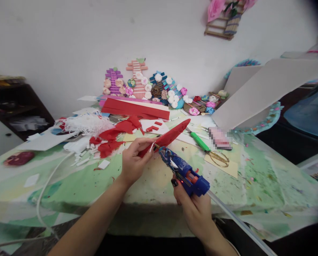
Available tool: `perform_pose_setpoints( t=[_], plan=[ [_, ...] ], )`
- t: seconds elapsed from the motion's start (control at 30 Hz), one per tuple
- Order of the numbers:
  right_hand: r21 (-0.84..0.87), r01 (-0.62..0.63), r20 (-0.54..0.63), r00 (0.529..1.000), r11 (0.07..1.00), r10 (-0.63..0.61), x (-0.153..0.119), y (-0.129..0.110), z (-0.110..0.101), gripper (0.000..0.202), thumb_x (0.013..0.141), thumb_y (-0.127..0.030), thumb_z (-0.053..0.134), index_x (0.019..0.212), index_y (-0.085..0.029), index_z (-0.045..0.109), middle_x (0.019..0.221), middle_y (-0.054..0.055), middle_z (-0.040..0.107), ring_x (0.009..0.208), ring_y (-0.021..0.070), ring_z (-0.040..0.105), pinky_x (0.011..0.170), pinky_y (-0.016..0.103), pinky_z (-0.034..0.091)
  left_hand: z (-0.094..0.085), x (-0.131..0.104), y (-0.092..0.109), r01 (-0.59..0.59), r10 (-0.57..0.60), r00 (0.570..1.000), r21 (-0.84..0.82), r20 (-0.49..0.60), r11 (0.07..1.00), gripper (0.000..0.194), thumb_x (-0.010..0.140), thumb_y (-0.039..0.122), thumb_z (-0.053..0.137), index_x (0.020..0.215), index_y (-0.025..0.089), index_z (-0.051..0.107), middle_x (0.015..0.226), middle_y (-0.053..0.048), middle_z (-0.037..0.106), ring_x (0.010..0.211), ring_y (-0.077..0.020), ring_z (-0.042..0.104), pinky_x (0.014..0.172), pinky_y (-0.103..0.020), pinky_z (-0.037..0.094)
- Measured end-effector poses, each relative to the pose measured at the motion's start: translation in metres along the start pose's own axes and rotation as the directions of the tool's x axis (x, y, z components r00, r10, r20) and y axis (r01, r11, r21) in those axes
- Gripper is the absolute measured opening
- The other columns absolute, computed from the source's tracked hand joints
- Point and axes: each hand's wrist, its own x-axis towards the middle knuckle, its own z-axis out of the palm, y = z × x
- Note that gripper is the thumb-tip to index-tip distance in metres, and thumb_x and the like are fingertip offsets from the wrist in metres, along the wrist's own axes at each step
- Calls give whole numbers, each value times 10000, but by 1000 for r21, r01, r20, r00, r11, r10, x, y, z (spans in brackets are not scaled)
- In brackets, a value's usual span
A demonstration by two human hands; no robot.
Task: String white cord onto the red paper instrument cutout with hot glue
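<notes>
My left hand (135,160) pinches the near end of a long red piece (172,136) that looks covered in paper or felt. A thin white strip (152,146) lies at its fingertips. In my right hand (194,209) is a blue hot glue gun (180,167), gripped by its handle, with a small red light lit. The gun's nozzle points at the red piece, close to my left fingertips; whether it touches cannot be made out. A long clear glue stick (239,220) sticks out of the gun's back.
Red scraps (113,137) and tangled white string (85,122) lie left. A green-handled cutter (199,141), gold-handled scissors (219,159) and a pixelated pink item (220,138) lie right. Red strips (134,108) and decorated crafts (140,80) stand behind. A white cord (45,188) crosses the left.
</notes>
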Motion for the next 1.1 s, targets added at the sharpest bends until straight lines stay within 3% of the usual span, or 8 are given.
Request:
perform_pose_setpoints(
  t=[0.5,0.7,1.1],
  plan=[
    [38,-71,12,997,997,71,-3,-3,0,140,887,-296,527,819,-174,542,595,-31,436,521,93,405,485,234,338,0,0,-1,-14,14,1000,-14,-8,1000,156,853,172,588,1008,171,600,1050,-80,700,968,-179,675,853,-277,560],
    [13,-89,-39,995,996,90,-2,-4,2,175,882,-320,522,796,-170,548,604,-19,452,532,99,419,496,242,339,-1,1,-2,-5,5,1000,1,-23,1000,150,852,178,587,1001,170,601,1037,-82,702,952,-179,679,841,-278,562],
    [21,-87,-14,996,996,87,-3,7,2,143,893,-310,520,832,-181,532,638,-15,481,548,101,434,500,235,342,-1,0,-3,-15,15,999,12,-28,1000,164,841,168,596,1005,168,606,1046,-80,699,974,-180,673,842,-272,561]
  ],
)
